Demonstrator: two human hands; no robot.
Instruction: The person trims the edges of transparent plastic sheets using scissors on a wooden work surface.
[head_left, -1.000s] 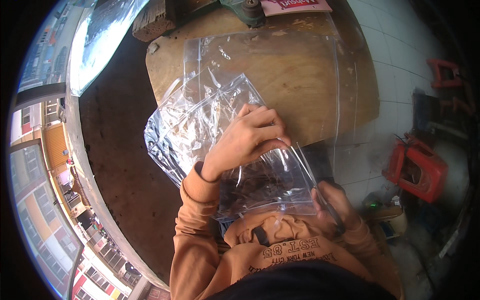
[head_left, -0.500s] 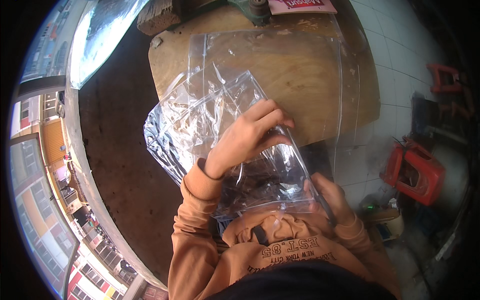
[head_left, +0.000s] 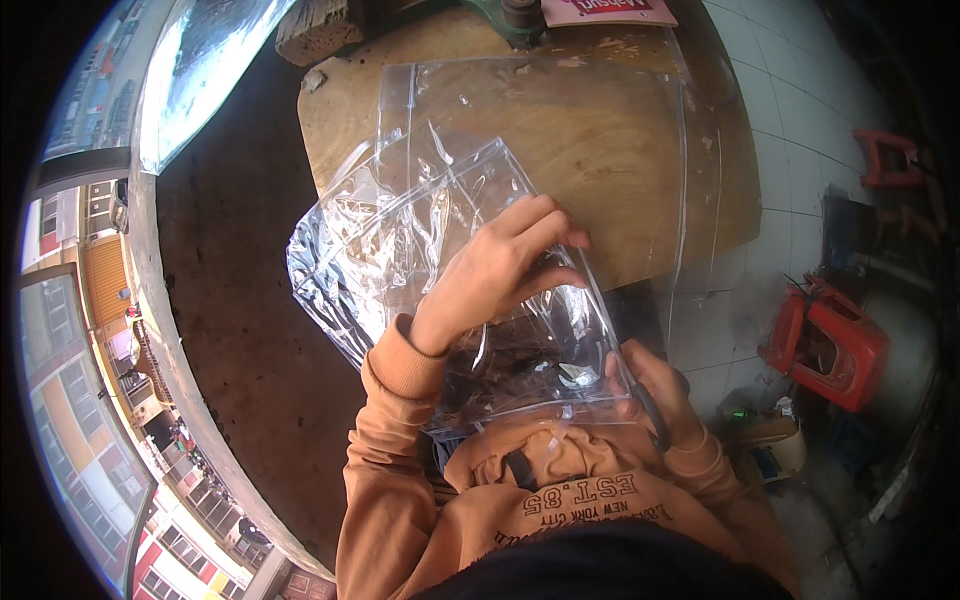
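Observation:
A clear plastic sheet or bag (head_left: 400, 225), shiny and creased, spreads from the table's near edge across my lap. With thumb and fingers, my left hand (head_left: 505, 260) pinches its right edge. Lower right, my right hand (head_left: 655, 385) is closed on what looks like a pair of scissors (head_left: 650, 410) with dark handles. The scissors lie along the plastic's right border, pointing up toward my left hand. Fingers and glare hide most of the blades, so I cannot tell how far apart they are.
Another clear plastic sheet (head_left: 560, 110) lies flat on the wooden table (head_left: 340, 110). At its far end are a green metal tool (head_left: 515, 20), a wood block (head_left: 315, 35) and a pink packet (head_left: 610, 10). Red stools (head_left: 830, 345) stand on the tiled floor at right.
Almost nothing has moved. Both hands keep their grips, and the plastic and scissors have shifted only very slightly.

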